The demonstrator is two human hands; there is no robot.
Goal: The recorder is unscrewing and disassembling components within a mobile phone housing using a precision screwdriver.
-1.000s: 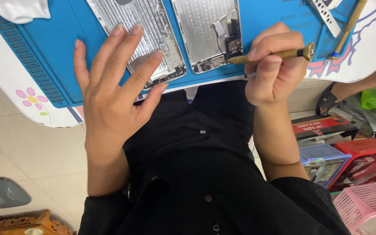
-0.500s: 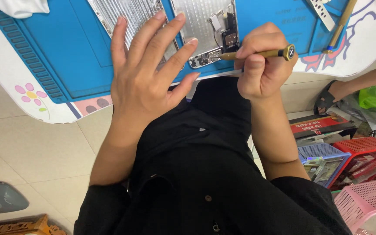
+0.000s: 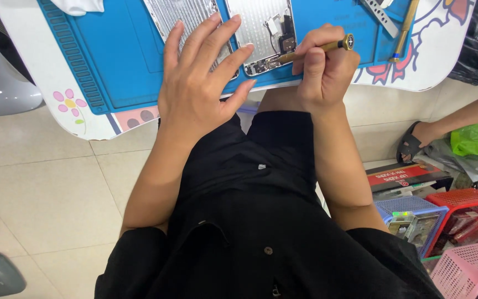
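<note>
Two opened phone halves are lying side by side on the blue mat (image 3: 117, 61), at the bench's near edge. The left hand (image 3: 197, 88) is pressing flat, fingers spread wide, across the left half (image 3: 181, 14) and onto the edge of the right half (image 3: 258, 30). The right hand (image 3: 322, 69) is pinching a brass screwdriver (image 3: 316, 49), fingers closed round its shaft, tip meeting the small parts at the right half's lower corner. Doing this well probably means keeping the driver square to the screw, pressing lightly, and holding the halves from sliding.
</note>
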